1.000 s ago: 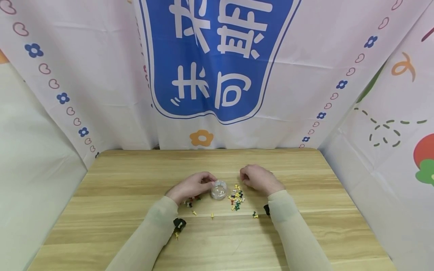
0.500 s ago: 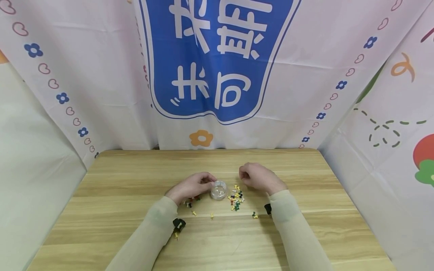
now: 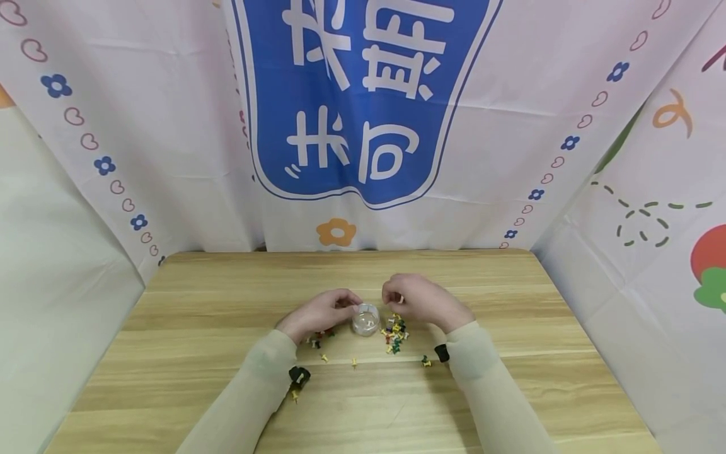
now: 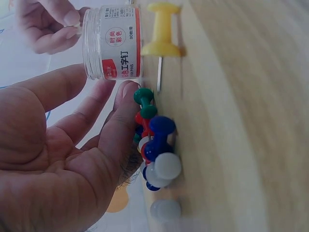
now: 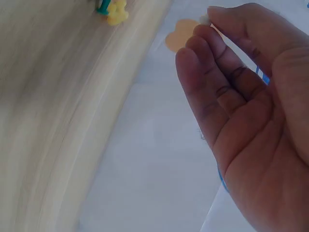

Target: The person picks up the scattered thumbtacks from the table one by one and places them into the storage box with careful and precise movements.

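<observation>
One small whitish push pin (image 5: pixel 204 20) is pinched between the thumb and a fingertip of the right hand (image 3: pixel 422 299), whose other fingers lie bent side by side, raised off the table. The left hand (image 3: pixel 326 309) keeps its thumb and fingers apart, fingertips against the side of a clear, round jar (image 4: pixel 113 43) with a white and red printed label. This jar stands upright and lidless at the left fingertips, between the two hands. Close by the left hand lie a green push pin (image 4: pixel 146 102), a dark blue push pin (image 4: pixel 161 126) and a white push pin (image 4: pixel 168 166), with bits of red among them. Just short of the right fingertips, on the person's side, lies a loose cluster of yellow, green, white and red push pins (image 3: pixel 395 334), beside the jar. Nearer the person than both hands, one yellow push pin (image 3: pixel 355 363) lies alone between the forearms, and a green and yellow pair of push pins (image 3: pixel 426 361) sits near the black strap (image 3: pixel 441 353) at the right wrist. Cream sleeves (image 3: pixel 488 378) cover both forearms. Beneath is the pale wood-grain table (image 3: pixel 368 410); beyond both hands hangs a white printed cloth (image 3: pixel 187 126).
</observation>
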The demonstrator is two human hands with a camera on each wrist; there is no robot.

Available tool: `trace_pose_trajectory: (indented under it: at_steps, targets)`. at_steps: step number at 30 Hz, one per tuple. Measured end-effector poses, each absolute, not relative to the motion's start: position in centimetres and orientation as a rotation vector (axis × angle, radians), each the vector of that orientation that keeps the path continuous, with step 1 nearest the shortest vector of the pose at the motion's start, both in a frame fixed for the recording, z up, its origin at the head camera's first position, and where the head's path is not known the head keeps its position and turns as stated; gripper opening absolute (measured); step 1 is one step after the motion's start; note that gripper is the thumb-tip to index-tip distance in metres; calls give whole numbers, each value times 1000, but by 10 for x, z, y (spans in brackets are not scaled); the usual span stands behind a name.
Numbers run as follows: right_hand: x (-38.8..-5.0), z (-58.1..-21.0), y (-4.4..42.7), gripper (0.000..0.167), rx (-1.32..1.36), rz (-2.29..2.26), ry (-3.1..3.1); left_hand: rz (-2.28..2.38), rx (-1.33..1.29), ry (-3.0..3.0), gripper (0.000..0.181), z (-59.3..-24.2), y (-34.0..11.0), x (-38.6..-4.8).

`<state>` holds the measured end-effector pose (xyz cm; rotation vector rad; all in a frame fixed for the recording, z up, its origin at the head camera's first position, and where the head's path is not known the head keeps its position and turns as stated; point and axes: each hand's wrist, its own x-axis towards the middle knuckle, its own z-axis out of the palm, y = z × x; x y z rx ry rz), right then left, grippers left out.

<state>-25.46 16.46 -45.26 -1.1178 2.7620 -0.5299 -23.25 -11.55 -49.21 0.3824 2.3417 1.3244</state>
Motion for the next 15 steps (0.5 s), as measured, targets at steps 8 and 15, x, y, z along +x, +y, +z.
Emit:
trace_pose_trajectory:
  at_steps: [8, 15]
  targets:
    - [-250, -455, 154, 9, -1175, -550, 2698, 1318, 389, 2342, 30, -492, -117, -232]
    - [-246, -454, 148, 11, -1240, -572, 2656, 1314, 413, 2344, 32, -492, -118, -233]
